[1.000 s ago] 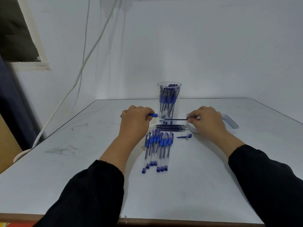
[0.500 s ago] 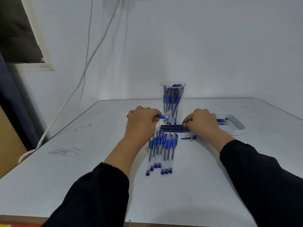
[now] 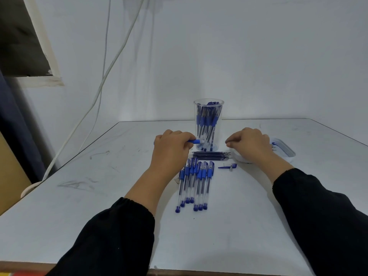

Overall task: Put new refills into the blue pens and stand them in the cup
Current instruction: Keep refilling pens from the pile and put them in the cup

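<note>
left hand [image 3: 171, 148] grips a blue pen [image 3: 196, 141] beside the cup [image 3: 208, 124]; right hand [image 3: 250, 143] curled, empty.

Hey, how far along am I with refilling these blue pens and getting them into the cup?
Done: the clear cup already stands full of blue pens. In hand: your left hand grips one pen barrel; your right hand is curled beside the tray, seemingly holding nothing. Left: a row of pens lies on the table, with loose refills and a cap nearby.
</note>
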`<state>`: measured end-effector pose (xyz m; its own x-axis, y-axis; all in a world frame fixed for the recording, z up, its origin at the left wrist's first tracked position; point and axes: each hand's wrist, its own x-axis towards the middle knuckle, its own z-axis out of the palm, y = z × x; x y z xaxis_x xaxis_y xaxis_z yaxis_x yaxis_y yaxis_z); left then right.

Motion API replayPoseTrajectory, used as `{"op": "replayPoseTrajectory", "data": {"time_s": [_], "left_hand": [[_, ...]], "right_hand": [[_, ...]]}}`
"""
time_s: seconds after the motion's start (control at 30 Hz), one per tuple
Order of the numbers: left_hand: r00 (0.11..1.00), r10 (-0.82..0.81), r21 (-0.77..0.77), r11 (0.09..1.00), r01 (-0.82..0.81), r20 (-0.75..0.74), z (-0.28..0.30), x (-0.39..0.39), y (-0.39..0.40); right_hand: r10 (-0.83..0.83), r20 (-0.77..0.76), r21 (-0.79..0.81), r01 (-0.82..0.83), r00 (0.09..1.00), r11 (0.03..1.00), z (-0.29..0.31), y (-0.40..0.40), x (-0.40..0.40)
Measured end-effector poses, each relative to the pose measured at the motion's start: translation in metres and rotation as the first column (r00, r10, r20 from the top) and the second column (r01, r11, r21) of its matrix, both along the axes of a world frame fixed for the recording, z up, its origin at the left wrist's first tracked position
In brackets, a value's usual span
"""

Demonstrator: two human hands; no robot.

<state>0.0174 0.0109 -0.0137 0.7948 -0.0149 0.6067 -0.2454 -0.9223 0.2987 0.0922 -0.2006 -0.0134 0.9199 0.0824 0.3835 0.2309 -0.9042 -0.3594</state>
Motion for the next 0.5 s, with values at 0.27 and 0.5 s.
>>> {"op": "replayPoseTrajectory", "data": {"time_s": [0.27,0.5], "left_hand": [[0.996,-0.09,-0.061,0.994,0.089,-0.015,-0.004,-0.003,-0.015],[0.99,-0.137,-0.071,0.988,0.134,-0.043,-0.009,-0.005,-0.022]], "right_hand": [[-0.184,-0.092,-0.034,0.181,0.979,0.983,-0.001,-0.06,0.007],[-0.21,-0.139,-0.151,0.189,0.968,0.97,-0.005,-0.057,0.008]]}}
